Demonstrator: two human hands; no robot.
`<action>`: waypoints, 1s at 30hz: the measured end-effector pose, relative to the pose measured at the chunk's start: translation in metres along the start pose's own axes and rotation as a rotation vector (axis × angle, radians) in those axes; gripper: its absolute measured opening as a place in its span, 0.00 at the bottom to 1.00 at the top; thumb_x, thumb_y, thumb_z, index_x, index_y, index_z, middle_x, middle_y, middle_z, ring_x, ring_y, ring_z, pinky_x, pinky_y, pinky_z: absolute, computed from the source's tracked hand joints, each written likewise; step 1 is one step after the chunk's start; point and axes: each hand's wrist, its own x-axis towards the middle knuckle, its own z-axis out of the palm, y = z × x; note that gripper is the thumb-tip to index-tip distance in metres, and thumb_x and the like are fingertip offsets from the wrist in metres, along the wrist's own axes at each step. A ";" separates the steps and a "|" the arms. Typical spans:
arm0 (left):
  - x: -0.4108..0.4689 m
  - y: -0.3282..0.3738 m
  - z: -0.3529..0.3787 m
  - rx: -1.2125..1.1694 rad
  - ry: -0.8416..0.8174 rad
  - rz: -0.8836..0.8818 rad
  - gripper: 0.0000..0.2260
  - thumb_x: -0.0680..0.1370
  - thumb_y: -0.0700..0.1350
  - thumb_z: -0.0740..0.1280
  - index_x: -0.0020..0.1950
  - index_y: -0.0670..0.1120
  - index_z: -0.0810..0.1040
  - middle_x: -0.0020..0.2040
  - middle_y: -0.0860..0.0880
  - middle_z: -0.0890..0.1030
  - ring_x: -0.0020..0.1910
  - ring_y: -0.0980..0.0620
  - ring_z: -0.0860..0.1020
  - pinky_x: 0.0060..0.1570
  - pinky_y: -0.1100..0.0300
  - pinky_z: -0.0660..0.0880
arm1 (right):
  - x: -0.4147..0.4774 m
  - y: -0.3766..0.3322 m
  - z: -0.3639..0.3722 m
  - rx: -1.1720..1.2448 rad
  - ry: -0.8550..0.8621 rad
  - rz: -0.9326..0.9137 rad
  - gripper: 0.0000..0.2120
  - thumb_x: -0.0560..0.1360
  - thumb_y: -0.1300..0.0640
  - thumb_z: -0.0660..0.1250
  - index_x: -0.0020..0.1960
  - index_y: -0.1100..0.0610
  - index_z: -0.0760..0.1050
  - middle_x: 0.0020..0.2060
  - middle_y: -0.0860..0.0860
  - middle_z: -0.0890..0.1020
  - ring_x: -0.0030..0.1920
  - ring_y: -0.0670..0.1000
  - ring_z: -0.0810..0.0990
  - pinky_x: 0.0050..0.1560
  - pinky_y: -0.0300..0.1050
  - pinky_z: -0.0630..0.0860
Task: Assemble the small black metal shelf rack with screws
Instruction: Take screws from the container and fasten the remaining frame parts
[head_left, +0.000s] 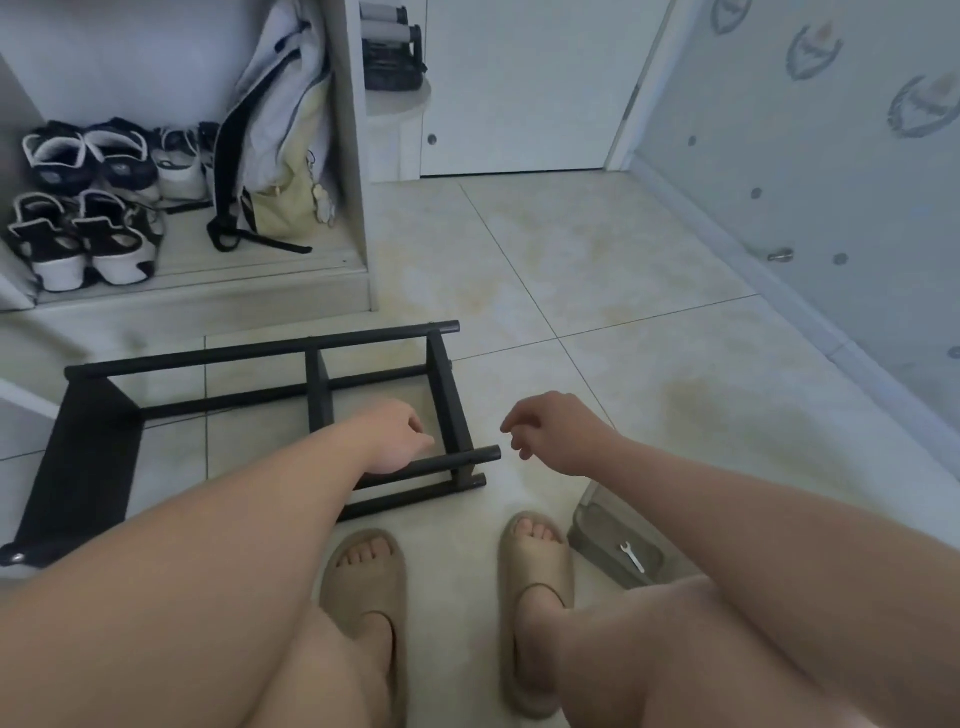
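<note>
Nearest us, below the right hand (556, 434): a small spanner (632, 557) on a grey pouch (597, 525), untouched. The left hand (397, 439) lies on the rack's near rail (485, 453) with fingers curled; we can't tell if they wrap it. The right hand hovers just right of that rail's end, thumb and forefinger almost meeting. Whether they pinch a screw is too small to tell. The rack (451, 395) lies on its side on the floor (571, 260), running left of and beyond the left hand. We judge this an end-joint screw step: pin the rail so it can't roll, line the screw square to its hole, start it by finger, use the spanner last. Shoes (83, 208) sit far beyond.
</note>
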 end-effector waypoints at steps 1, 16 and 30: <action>0.007 -0.001 0.001 0.009 -0.008 0.002 0.13 0.82 0.51 0.63 0.61 0.45 0.79 0.57 0.47 0.82 0.51 0.46 0.79 0.52 0.55 0.75 | 0.006 0.001 0.003 0.025 -0.009 0.010 0.11 0.79 0.63 0.61 0.52 0.54 0.81 0.39 0.49 0.85 0.38 0.41 0.82 0.31 0.26 0.69; 0.159 -0.045 0.059 -0.294 -0.118 -0.090 0.16 0.83 0.55 0.60 0.60 0.44 0.78 0.57 0.46 0.82 0.54 0.44 0.81 0.60 0.49 0.77 | 0.094 0.081 0.096 0.410 -0.088 0.105 0.09 0.80 0.69 0.62 0.46 0.58 0.77 0.35 0.51 0.86 0.35 0.48 0.83 0.46 0.49 0.81; 0.199 -0.051 0.111 -0.553 -0.242 -0.033 0.17 0.81 0.57 0.64 0.46 0.44 0.81 0.42 0.42 0.86 0.33 0.45 0.85 0.32 0.55 0.81 | 0.085 0.115 0.143 0.773 0.007 0.047 0.09 0.79 0.73 0.62 0.47 0.62 0.76 0.40 0.60 0.84 0.37 0.49 0.83 0.35 0.30 0.74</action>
